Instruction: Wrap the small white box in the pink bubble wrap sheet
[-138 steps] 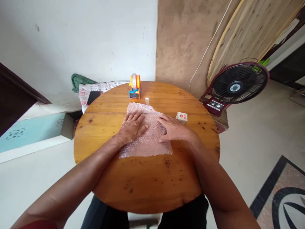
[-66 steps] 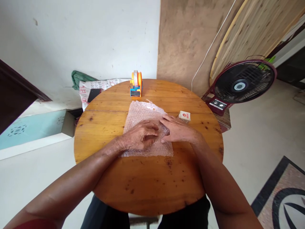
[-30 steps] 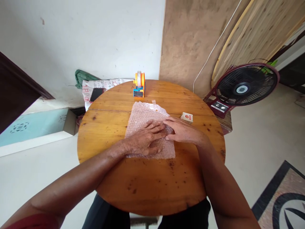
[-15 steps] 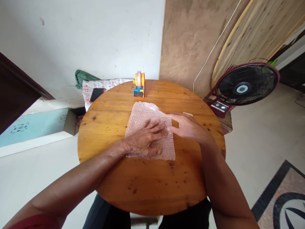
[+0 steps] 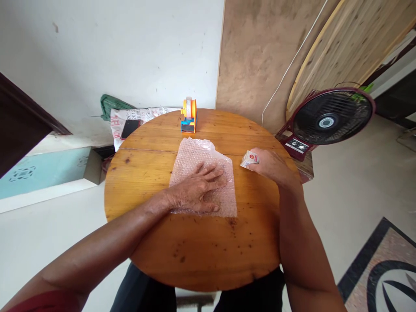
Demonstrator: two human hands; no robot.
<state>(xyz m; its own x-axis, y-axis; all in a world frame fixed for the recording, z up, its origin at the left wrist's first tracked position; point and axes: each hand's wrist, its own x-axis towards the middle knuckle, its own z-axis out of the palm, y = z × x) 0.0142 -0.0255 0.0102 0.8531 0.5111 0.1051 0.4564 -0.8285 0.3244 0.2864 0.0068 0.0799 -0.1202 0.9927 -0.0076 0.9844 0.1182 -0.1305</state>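
Away from the bubble wrap now, the right hand grips the small box, tilted, right of it at the desk; contents hidden. The left hand stays flat, fingers spread, on the bubble wrap.

under the left hand, glossy, bumpy plastic bubble wrap; beyond that hand, smooth, shiny wooden table; in the right hand, a matt, cardboard-looking box.

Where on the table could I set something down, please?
The table is bare between its near edge and the bubble wrap, and left of the wrap. It's crowded under the left hand and where the right hand holds the box.
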